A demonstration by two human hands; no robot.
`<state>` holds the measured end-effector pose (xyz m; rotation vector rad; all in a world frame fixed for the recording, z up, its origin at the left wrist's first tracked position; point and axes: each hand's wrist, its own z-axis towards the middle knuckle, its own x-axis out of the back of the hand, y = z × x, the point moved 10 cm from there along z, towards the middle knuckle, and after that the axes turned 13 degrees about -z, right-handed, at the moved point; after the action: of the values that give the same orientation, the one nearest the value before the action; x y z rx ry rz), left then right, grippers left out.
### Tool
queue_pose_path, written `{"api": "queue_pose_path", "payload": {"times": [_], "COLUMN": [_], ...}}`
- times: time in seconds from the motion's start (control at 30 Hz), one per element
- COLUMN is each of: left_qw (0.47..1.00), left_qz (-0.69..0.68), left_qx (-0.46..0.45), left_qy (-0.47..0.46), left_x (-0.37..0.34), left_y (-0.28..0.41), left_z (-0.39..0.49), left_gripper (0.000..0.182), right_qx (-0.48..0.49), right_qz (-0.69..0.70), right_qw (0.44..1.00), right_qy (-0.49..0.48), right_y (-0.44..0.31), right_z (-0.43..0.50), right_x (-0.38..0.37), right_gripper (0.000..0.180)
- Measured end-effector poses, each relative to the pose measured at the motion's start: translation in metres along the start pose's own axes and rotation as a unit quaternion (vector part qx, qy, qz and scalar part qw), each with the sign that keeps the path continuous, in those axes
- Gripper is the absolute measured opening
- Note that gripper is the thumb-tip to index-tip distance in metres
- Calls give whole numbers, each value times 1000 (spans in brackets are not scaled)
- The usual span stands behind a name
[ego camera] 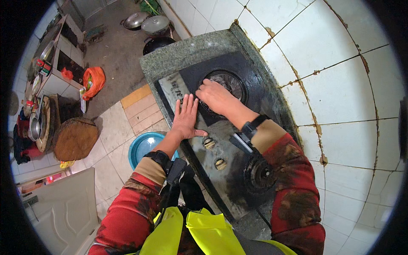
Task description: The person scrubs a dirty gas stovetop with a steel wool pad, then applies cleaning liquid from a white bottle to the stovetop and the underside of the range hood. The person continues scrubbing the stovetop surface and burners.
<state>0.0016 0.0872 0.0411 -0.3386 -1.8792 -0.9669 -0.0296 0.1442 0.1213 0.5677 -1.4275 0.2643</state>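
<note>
A two-burner gas stove (220,188) with a dirty metal and dark top lies on a green stone counter (191,47). My right hand (216,95), fingers curled down, is at the left edge of the far round burner (234,84); whether anything is between its fingertips is hidden. My left hand (185,118) lies spread on the stove's front strip, beside the right one, with its thumb near a control knob (209,143). A second knob (220,163) sits closer to me. The near burner (259,173) is partly covered by my right sleeve.
White wall tiles (331,86) rise along the counter's right side. On the floor, left of the counter, stands a blue basin (143,146). Lidded pans (155,25) are beyond the counter's far end. A round wooden block (76,139) and an orange bag (94,82) are at left.
</note>
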Motion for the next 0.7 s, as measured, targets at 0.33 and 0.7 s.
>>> {"api": "queue_pose_path", "payload": {"times": [0.33,0.7], "left_qw": [1000,1000], "left_qz": [-13,-18], "left_qx": [0,-10], "left_qy": [1,-4], "left_x": [-1,-3], "left_y": [-3,-3], "left_z": [1,0], "left_gripper": [143,143], "right_qx": [-86,-159], "right_qz": [-39,-7], "right_qw": [988,987], "right_qy": [-123,4], "right_y": [-9,-11], "right_z": [-71,-67], "right_x": [-14,-7], "right_gripper": [16,15]}}
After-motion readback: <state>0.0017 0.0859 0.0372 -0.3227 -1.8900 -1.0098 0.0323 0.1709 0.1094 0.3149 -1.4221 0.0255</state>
